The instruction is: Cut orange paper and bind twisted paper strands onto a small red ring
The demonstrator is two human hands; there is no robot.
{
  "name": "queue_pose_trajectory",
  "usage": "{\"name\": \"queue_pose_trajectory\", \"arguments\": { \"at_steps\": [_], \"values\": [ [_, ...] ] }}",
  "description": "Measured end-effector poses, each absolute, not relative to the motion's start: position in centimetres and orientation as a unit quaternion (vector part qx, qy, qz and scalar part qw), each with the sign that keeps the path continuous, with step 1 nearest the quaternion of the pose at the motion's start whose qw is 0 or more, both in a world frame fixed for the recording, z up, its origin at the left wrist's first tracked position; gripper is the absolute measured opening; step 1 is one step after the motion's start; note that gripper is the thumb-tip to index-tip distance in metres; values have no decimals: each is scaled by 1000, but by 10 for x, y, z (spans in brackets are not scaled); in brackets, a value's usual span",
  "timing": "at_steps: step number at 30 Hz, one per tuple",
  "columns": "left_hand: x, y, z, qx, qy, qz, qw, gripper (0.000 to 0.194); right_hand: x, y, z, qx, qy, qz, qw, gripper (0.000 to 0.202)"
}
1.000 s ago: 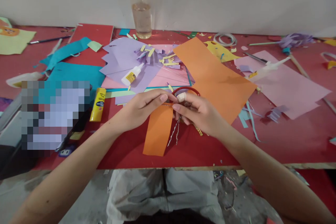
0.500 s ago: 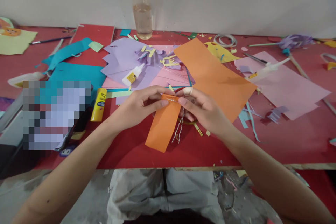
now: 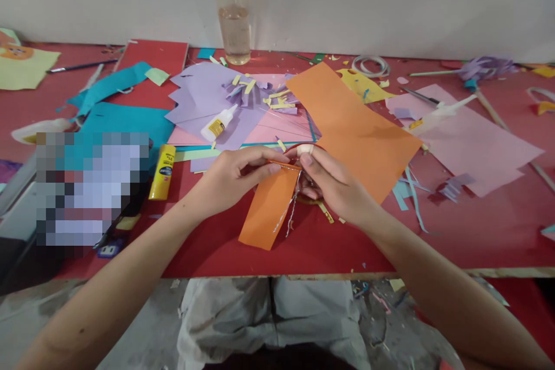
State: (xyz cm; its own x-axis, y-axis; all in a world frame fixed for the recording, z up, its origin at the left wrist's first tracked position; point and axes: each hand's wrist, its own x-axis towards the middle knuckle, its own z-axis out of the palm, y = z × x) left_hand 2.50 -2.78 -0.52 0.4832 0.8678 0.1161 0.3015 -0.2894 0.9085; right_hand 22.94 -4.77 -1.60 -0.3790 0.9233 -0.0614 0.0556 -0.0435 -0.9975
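My left hand [image 3: 247, 176] is closed, its thumb and fingers pinching the top edge of an orange paper strip [image 3: 266, 208] that hangs down over the red table. Close to the strip's top right corner, my right hand [image 3: 332, 176] is closed, with a thin twisted silvery string [image 3: 293, 208] at its fingertips. The string's two loose ends dangle by the strip's right edge. A thin red curved piece and a pale band show at the right fingers; how they are held is partly hidden. Under that hand, a yellowish strip [image 3: 326, 212] sticks out.
A glue stick [image 3: 162, 173] and small glue bottle [image 3: 219, 122] lie beyond my left arm. Large orange paper [image 3: 358, 127], purple paper [image 3: 195, 95] and pink paper [image 3: 472, 144] cover the table. A glass of liquid [image 3: 235, 34] stands at the wall. Scissors and scraps lie around.
My right thumb has moved off the strip's top edge, slightly up and right. The string's upper part has gone with those fingers, and one loose end now crosses in front of the strip.
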Motion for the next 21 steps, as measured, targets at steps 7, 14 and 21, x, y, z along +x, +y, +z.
{"name": "queue_pose_trajectory", "arguments": {
  "at_steps": [7,14,21],
  "values": [
    [24,-28,-4,726,401,334,448,20,233,-47,-12,-396,-606,597,345,25],
    [21,-28,-7,733,404,336,432,21,233,-44,-10,-436,-585,583,357,11],
    [21,-29,-3,759,392,346,388,17,233,-44,-11,-427,-595,570,373,9]
  ]
}}
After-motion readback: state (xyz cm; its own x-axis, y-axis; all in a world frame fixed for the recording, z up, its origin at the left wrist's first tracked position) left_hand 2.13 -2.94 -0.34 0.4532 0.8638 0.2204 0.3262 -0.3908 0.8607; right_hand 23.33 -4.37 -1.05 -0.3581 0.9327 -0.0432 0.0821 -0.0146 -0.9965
